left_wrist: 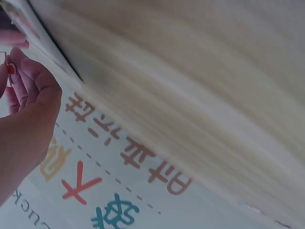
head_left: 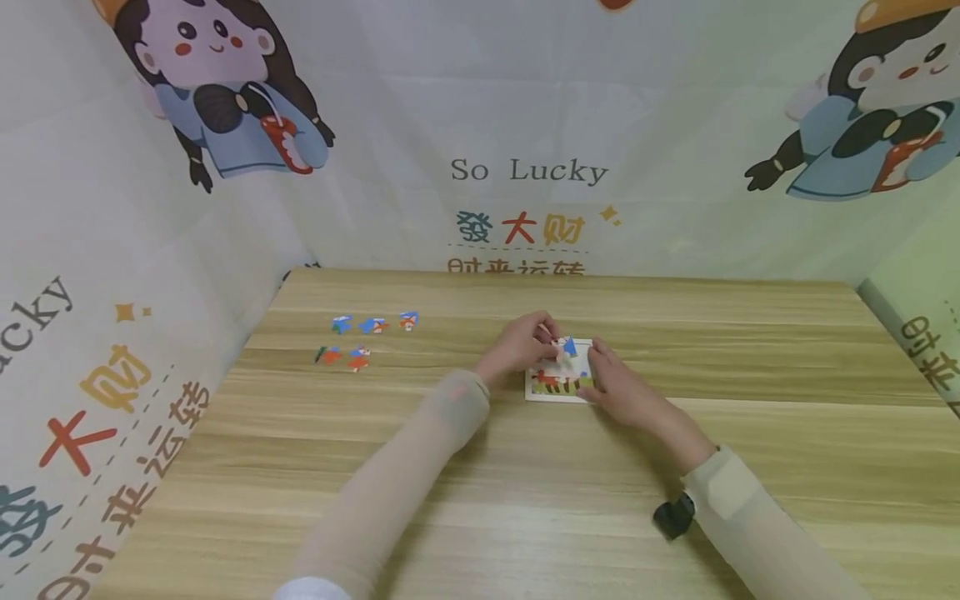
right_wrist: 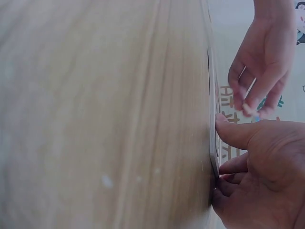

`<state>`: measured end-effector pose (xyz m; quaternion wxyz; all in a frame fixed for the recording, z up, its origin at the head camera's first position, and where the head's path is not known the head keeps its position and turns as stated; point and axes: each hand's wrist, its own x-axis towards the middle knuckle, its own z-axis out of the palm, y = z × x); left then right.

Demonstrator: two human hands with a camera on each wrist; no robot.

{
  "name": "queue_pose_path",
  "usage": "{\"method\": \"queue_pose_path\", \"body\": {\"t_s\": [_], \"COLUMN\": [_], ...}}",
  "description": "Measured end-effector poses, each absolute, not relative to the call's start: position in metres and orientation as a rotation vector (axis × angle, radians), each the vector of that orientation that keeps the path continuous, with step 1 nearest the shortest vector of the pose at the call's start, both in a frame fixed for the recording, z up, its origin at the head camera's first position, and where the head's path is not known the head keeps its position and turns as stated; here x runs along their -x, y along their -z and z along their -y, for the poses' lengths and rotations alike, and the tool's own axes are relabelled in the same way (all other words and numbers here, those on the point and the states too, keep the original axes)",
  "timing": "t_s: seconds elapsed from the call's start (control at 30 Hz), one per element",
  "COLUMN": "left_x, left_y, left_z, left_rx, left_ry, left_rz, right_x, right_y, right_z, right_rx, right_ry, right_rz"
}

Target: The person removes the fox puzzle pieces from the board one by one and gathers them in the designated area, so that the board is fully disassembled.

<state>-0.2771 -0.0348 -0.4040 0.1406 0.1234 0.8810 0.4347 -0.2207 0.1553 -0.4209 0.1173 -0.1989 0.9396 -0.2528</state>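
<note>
A small white-framed jigsaw board lies on the wooden table, with orange, striped and green picture pieces along its near part. Over its far left part, my left hand pinches a jigsaw piece with blue and white on it. The left wrist view catches an edge of that piece between thumb and fingers. My right hand holds the board by its right side. In the right wrist view the thumb lies on the board's top and the other fingers are curled at its edge.
Several loose jigsaw pieces lie at the table's left: a row of blue ones farther back, and two reddish ones nearer. A printed curtain hangs behind the table. A black object sits by the right wrist.
</note>
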Motion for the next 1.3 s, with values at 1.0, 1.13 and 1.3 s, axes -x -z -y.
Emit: {"method": "queue_pose_path", "body": {"t_s": [1.0,1.13,1.3], "left_x": [0.267,0.265,0.264], "left_y": [0.405,0.408,0.407], "left_z": [0.225,0.238,0.247], "left_rx": [-0.050,-0.026,-0.021], "left_ry": [-1.250,-1.187,-1.162], "left_rz": [-2.623,-2.680,-2.694], "right_x": [0.219,0.219,0.219], "right_y": [0.423,0.423,0.422], "right_z": [-0.156,-0.156,-0.156], "right_rx": [0.588,0.591,0.604], "right_ry": [0.690,0.694,0.693], "right_rz": [-2.761,-2.758,-2.759]}}
